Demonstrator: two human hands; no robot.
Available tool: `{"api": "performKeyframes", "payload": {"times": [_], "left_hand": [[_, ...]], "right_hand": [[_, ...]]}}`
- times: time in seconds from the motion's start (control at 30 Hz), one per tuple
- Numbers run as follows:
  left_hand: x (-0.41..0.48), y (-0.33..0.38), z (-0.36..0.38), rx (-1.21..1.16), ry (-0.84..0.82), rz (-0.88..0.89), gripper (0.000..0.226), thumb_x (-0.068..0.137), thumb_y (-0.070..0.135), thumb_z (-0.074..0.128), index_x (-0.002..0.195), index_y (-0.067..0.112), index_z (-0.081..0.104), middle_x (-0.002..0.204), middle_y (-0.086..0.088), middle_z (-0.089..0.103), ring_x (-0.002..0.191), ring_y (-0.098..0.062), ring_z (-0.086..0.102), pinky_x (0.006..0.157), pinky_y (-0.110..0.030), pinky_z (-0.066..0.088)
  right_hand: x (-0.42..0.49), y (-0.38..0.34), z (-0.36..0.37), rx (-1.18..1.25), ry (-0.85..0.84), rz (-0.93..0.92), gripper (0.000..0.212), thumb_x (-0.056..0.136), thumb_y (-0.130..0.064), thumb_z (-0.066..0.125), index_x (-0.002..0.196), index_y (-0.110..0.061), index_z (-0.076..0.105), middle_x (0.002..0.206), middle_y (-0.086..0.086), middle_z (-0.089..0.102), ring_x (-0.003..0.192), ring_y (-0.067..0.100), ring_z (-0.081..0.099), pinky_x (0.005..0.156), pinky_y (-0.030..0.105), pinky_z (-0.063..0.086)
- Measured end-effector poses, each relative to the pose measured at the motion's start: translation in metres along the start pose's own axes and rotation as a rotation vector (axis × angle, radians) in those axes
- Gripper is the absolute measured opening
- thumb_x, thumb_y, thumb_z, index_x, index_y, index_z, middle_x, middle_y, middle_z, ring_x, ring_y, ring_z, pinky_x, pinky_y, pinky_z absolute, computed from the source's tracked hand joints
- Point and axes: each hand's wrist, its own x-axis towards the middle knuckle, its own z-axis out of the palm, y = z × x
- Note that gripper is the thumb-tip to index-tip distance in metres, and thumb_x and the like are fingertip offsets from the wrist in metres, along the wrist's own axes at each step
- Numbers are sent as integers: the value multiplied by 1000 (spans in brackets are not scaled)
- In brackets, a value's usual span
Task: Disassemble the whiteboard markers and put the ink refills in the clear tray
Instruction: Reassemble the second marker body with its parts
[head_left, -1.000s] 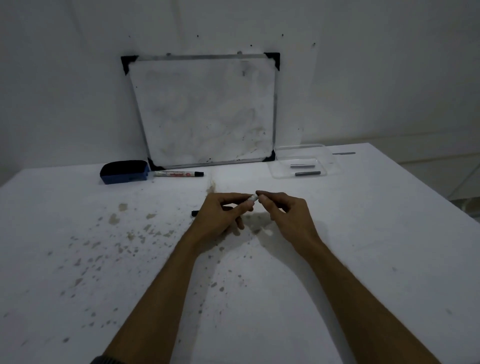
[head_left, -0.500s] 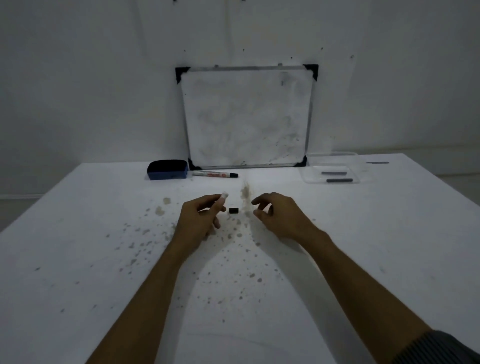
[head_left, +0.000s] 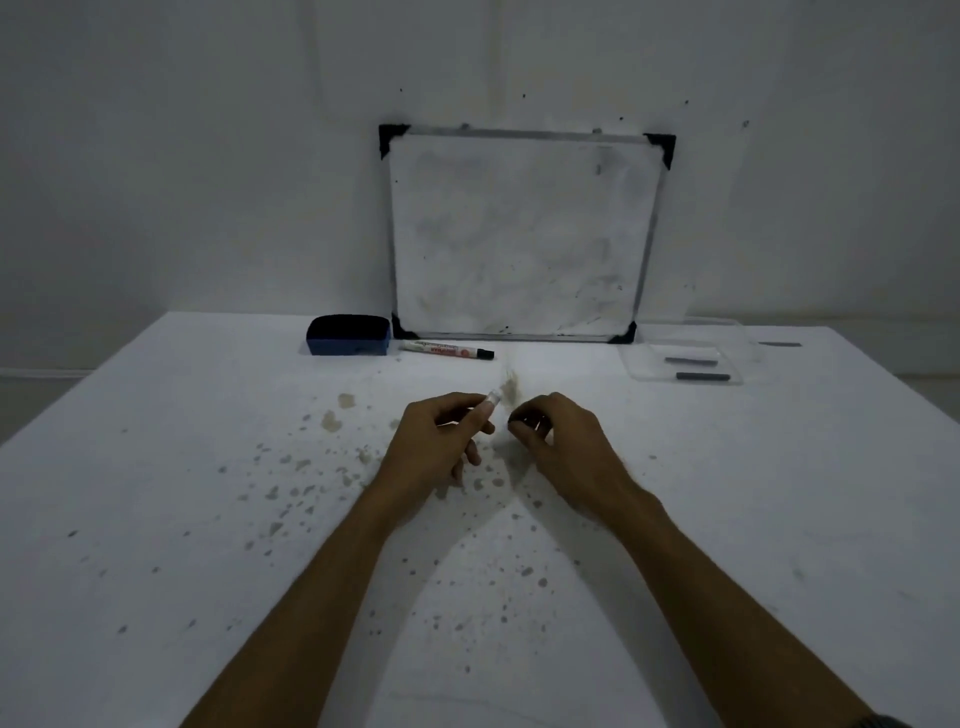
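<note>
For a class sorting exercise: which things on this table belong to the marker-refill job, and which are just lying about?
Job: marker barrel in left hand; right hand; spare marker; clear tray; two refills inside.

Lying about: eraser; whiteboard; dark stick beyond tray.

Dim, bluish, grainy light; soft shadows under both forearms, wide-angle bending and darkening at the edges.

A: Arms? 
B: Both forearms reach forward from the bottom edge, converging toward mid-frame.
A: Left hand (head_left: 441, 441)? 
B: Knuckles up, fingers curled, thumb and forefinger pinching a marker (head_left: 491, 401) whose pale end pokes out.
A: Right hand (head_left: 558, 436)? 
B: Just beside the left, not touching. Fingers curled in, tips close to the thumb; whether it holds anything, can't tell. A dark sleeve shows at bottom right.
</note>
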Motion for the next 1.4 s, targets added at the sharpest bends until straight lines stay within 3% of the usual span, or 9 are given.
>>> {"api": "performKeyframes", "payload": {"times": [0.1,0.2,0.4,0.6,0.73,0.83,1.1,1.27,1.4], "left_hand": [[-2,7,16,36,-82,11,30,99,36,68,119,14,75,86,1,79,56,-18,69,47,-31,56],[-5,8,30,43,-144,-24,27,100,38,65,109,15,77,81,3,78,54,-16,69,49,-29,56],[2,8,35,-137,-198,-124,33,89,40,73,112,17,80,98,-5,80,67,-23,72,54,-34,60],[1,4,34,-116,-165,-79,28,93,31,73,117,17,79,89,-2,81,56,-16,70,44,-25,54],[1,-1,32,-75,-172,-35,28,92,32,76,119,23,79,91,-3,81,59,-25,67,44,-30,51],[-1,-2,36,-39,-160,-21,24,92,34,76,115,27,79,83,1,81,56,-20,67,45,-30,51],[0,0,37,9,-140,-37,25,93,41,73,111,25,81,88,3,81,54,-23,66,49,-34,51],[-2,-1,31,40,-195,8,26,98,36,68,93,15,82,57,-3,68,38,-13,54,42,-24,45],[-1,-4,28,13,-221,19,28,99,32,67,90,9,80,53,-12,60,37,-13,49,41,-25,43]], "right_hand": [[-15,10,-13,175,48,12,30,104,-32,52,131,-25,62,112,-9,66,93,3,61,79,11,47],[-27,18,-23,463,75,84,25,105,-25,50,124,-23,67,102,-6,72,82,0,66,74,16,52],[-23,22,-37,902,55,239,26,102,-26,57,123,-14,65,111,0,78,94,24,74,82,31,59],[-16,23,-33,859,44,243,23,98,-28,63,117,-19,73,108,-3,78,86,16,70,72,30,55],[-17,24,-31,804,34,235,23,97,-29,65,117,-23,74,104,-4,78,82,11,69,70,27,54],[-17,25,-32,739,56,196,24,96,-27,68,118,-23,75,98,-5,79,76,6,70,68,21,54],[-17,26,-37,561,30,77,26,96,-27,66,121,-24,74,100,-7,78,83,5,71,77,21,58],[-20,26,-40,628,-22,82,24,95,-26,67,117,-20,76,93,-4,79,84,10,73,77,19,55],[-21,24,-39,676,-52,83,25,95,-23,67,118,-16,74,101,-2,79,92,12,75,83,20,57]]}}
